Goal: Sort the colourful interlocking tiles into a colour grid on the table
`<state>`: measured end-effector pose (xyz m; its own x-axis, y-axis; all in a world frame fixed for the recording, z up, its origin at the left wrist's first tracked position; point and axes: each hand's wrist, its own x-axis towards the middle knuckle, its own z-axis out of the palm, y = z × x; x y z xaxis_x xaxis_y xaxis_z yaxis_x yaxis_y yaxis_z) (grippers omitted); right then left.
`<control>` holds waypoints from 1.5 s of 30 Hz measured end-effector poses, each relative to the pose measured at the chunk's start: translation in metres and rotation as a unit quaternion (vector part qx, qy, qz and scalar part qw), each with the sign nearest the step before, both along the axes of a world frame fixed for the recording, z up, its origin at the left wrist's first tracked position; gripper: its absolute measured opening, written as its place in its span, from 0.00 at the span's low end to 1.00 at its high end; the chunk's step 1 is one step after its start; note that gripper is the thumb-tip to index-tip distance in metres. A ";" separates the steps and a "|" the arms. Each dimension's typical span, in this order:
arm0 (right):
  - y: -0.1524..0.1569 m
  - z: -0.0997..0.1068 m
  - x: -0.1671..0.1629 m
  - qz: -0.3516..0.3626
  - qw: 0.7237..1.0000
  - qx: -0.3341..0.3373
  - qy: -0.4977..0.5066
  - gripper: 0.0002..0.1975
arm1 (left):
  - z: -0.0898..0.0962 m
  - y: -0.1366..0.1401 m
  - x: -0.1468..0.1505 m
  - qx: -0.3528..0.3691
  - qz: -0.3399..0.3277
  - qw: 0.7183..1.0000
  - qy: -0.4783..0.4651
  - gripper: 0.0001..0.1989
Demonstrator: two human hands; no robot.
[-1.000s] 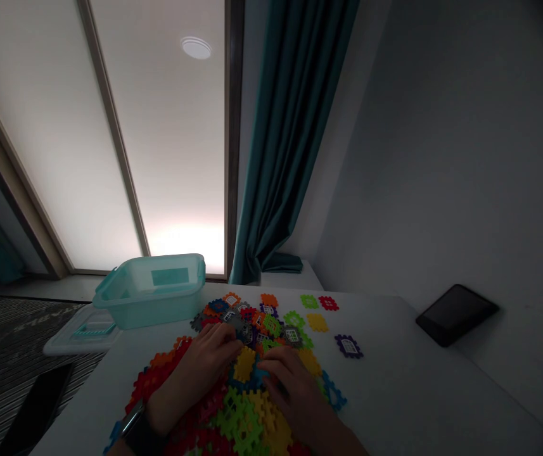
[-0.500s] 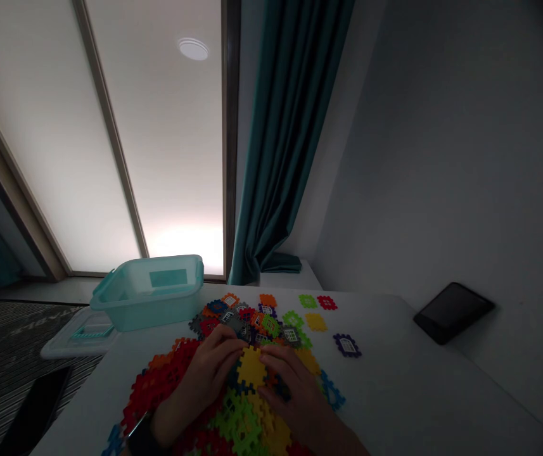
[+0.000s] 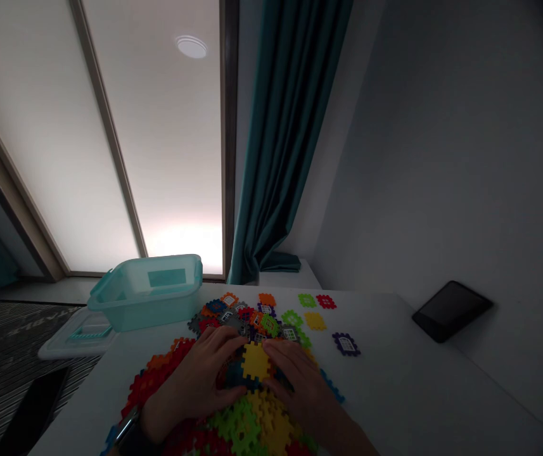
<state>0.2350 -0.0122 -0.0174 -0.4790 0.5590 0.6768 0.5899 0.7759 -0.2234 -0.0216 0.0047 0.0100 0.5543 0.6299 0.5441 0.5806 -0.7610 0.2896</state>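
Observation:
A yellow notched building tile [image 3: 256, 361] faces up between my two hands, with dark blue tile [image 3: 234, 375] showing along its left side and lower edge. My left hand [image 3: 204, 370] curves round the left side, fingertips by the tile's upper left corner and thumb by its lower left. On the right side, my right hand [image 3: 297, 380] grips with its fingers at the upper edge and its thumb lower down. Beneath both hands spreads a pile of red tiles [image 3: 154, 373], green tiles [image 3: 240, 424] and yellow tiles [image 3: 274, 424]. The undersides of the held tiles are hidden.
A teal plastic bin [image 3: 157, 310] stands at the back left, its lid [image 3: 74, 339] beside it. Mixed tiles [image 3: 233, 316] lie behind my hands, with a purple window tile [image 3: 346, 344] to the right. A black tablet [image 3: 452, 310] is at far right.
My left hand has opened wider, its thumb now apart from its fingers and lower down. The yellow tile has turned slightly and moved a little up and right.

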 end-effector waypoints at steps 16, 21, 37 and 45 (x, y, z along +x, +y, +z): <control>-0.004 0.011 -0.006 0.007 0.989 -0.062 0.131 0.09 | 0.004 -0.010 0.023 -0.180 -0.060 0.970 -0.150 0.11; -0.007 0.009 -0.020 -0.080 0.919 -0.294 0.249 0.19 | 0.004 -0.008 0.025 -0.214 -0.037 0.961 -0.174 0.14; -0.007 0.012 -0.016 -0.024 0.958 -0.197 0.205 0.13 | 0.004 -0.008 0.024 -0.299 -0.006 0.934 -0.195 0.21; -0.004 0.002 -0.008 0.037 0.989 -0.065 0.125 0.10 | 0.014 -0.013 0.014 -0.317 -0.051 0.940 -0.113 0.16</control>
<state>0.2266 -0.0166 -0.0153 -0.3488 0.6190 0.7037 0.4463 0.7700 -0.4560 -0.0072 -0.0087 0.0242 0.5451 0.8172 0.1873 0.3836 -0.4417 0.8110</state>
